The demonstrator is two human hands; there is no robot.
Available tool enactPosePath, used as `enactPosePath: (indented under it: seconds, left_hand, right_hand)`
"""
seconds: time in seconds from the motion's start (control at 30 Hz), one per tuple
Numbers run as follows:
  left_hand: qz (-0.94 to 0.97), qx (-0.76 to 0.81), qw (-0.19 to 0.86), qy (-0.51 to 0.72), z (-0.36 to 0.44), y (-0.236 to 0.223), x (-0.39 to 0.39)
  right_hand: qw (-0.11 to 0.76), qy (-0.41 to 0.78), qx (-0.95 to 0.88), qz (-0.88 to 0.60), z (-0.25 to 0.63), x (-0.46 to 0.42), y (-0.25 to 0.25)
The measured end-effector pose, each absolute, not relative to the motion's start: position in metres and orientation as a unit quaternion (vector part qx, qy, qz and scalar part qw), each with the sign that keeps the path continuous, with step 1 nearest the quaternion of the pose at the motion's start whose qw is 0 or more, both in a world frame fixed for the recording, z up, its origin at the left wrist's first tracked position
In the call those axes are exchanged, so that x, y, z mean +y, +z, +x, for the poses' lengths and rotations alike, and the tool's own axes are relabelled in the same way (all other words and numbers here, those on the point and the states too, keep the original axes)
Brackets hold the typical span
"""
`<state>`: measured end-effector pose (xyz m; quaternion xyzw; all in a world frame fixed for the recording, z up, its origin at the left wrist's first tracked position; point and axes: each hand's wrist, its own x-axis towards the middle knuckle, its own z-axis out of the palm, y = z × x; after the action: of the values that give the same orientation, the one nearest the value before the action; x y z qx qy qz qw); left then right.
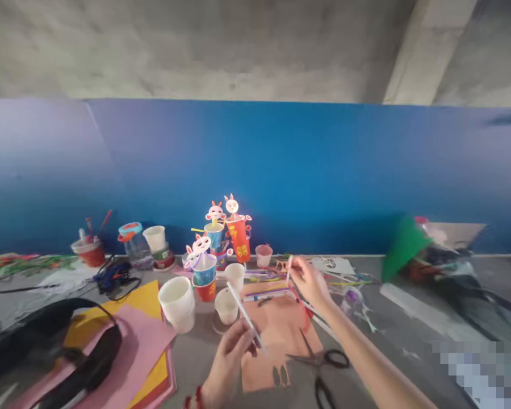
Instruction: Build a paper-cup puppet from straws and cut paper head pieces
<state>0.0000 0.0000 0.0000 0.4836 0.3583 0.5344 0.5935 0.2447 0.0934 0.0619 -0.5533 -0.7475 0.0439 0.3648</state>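
My left hand [230,355] holds a thin white straw-like stick [241,307] between thumb and fingers, slanting up to the left. Farther off to the right, my right hand [309,281] pinches a short white stick-like piece [289,270]. Beneath the hands lies a sheet of salmon-coloured paper [276,335] with small cutouts at its near edge. Open black-handled scissors [313,359] rest partly on its right side. White paper cups [227,307] stand just beyond my left hand. Behind them are blue cups [204,272] and a red cup [237,238] topped with rabbit faces.
Headphones [89,346] lie across pink and yellow paper [138,329] at left. A white roll [176,304] stands nearby. A jar [136,244], a cup of brushes [89,250] and coloured strips [255,275] line the back. Green material [400,250] and a dark bag [455,284] are at right.
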Motion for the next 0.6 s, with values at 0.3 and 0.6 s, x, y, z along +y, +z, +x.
enactPosePath:
  seconds: [0.3,0.6]
  left_hand:
    - [0.48,0.364,0.597,0.53,0.004,0.013,-0.003]
    - [0.511,0.39,0.543,0.54,-0.004,0.029,-0.005]
  right_hand:
    - [0.331,0.115,-0.787,-0.508,0.206,0.103,0.056]
    - [0.375,0.35,-0.744,-0.428,0.178,-0.017,0.054]
